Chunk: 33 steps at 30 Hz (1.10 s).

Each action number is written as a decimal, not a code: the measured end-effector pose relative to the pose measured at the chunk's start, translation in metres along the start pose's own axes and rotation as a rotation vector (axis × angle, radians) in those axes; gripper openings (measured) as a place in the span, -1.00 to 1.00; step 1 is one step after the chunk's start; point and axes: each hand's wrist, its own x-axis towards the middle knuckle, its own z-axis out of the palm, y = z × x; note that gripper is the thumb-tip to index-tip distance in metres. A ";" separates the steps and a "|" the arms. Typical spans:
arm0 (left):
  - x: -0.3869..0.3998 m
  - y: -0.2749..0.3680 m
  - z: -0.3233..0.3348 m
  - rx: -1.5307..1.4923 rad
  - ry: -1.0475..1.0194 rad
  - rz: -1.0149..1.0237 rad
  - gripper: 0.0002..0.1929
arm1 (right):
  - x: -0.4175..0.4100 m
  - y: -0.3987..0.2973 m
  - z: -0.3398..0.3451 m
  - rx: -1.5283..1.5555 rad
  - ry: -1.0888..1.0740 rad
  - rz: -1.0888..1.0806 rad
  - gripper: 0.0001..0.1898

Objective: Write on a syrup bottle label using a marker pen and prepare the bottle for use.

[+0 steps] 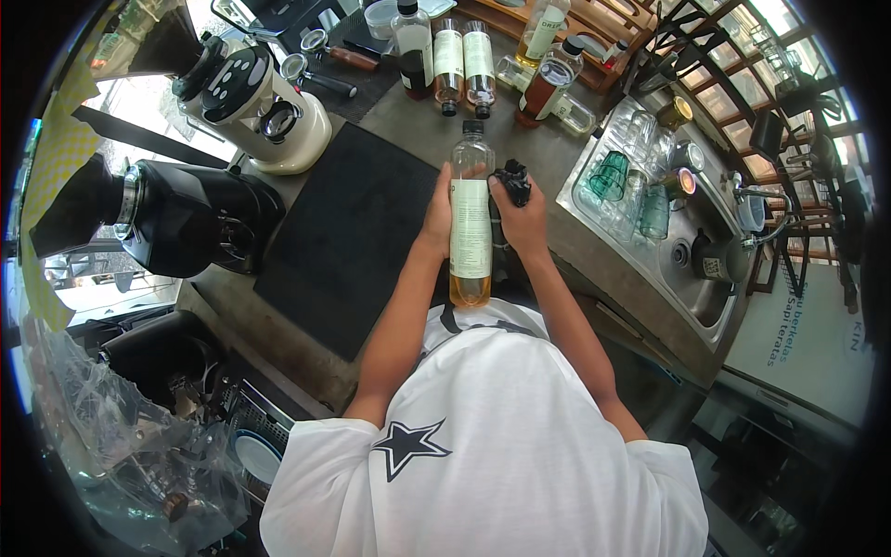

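A tall transparent bottle (470,230) with a pale green printed label and a black cap is held close in front of my white shirt. Amber liquid shows at its base, below the label. My left hand (438,212) grips its left side, with fingertips visible through the upper part. On the other side, my right hand (522,216) holds a crumpled black wad (515,183), plastic or cloth, and its thumb lies beside the bottle. How firmly the right fingers touch the bottle is hidden.
A black mat (348,237) covers the counter at left, near a cream coffee grinder (292,132) and a black grinder (188,216). Several bottles stand or lie ahead, including a dark-filled bottle (415,52). Glasses crowd the steel sink's drainboard (581,182) at right.
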 end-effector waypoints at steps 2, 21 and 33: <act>0.001 -0.001 0.001 -0.001 -0.027 -0.015 -0.35 | -0.001 0.001 -0.004 -0.049 -0.020 -0.010 -0.75; 0.012 -0.007 -0.008 -0.123 -0.049 -0.044 -0.36 | 0.000 -0.018 -0.005 -0.333 -0.094 -0.131 -0.72; 0.010 -0.005 0.001 -0.094 0.028 -0.005 -0.36 | 0.003 -0.010 -0.004 -0.143 -0.053 -0.007 -0.72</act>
